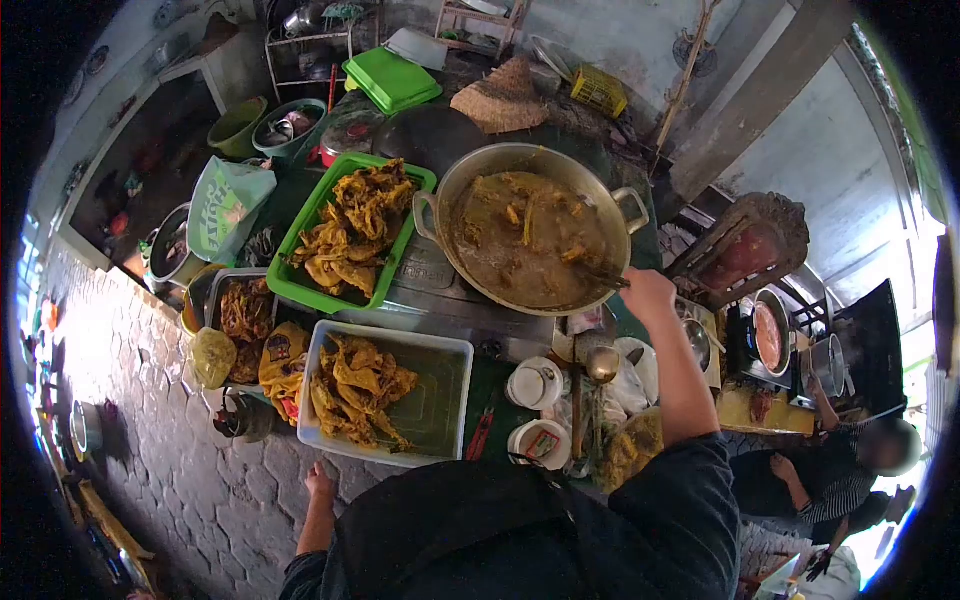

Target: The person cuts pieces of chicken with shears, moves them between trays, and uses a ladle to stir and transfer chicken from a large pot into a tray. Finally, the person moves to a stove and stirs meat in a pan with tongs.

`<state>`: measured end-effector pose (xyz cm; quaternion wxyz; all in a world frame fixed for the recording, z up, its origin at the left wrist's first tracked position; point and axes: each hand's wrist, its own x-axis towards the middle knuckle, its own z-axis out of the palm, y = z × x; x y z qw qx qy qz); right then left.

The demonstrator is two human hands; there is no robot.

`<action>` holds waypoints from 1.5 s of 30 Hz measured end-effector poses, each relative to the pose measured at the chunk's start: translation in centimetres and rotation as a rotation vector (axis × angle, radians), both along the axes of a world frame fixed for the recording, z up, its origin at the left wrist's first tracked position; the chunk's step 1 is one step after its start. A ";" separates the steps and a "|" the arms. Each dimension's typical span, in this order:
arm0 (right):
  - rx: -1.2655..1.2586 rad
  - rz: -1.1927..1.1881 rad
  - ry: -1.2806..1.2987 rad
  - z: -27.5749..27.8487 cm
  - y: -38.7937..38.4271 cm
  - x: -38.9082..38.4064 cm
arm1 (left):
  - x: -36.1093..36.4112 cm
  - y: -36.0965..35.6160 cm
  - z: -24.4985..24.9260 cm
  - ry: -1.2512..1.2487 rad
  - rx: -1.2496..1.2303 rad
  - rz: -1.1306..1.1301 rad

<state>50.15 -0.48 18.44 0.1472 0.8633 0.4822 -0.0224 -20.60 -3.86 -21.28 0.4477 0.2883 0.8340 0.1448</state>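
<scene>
One outstretched right hand (648, 292) around utensil (603, 277)

Green tray (320, 297), white tub (440, 400), perhaps fried chicken (360, 215).

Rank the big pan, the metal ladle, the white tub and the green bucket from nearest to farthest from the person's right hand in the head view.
1. big pan: the right hand is at its near rim, closed on a utensil that reaches into it.
2. metal ladle: just below the hand.
3. white tub: lower left.
4. green bucket: far upper left.
</scene>
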 end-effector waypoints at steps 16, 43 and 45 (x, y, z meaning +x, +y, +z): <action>0.254 -0.140 -0.005 4.6 2.2 -0.6 | -1.0 0.7 -2.1 0.008 -0.084 -0.283; 0.367 -0.133 0.031 -1.3 13.5 0.6 | -1.8 0.2 -2.7 0.068 -0.040 0.049; 0.242 -0.078 0.024 -1.8 15.6 -0.2 | -1.6 1.3 -3.1 0.066 -0.032 0.022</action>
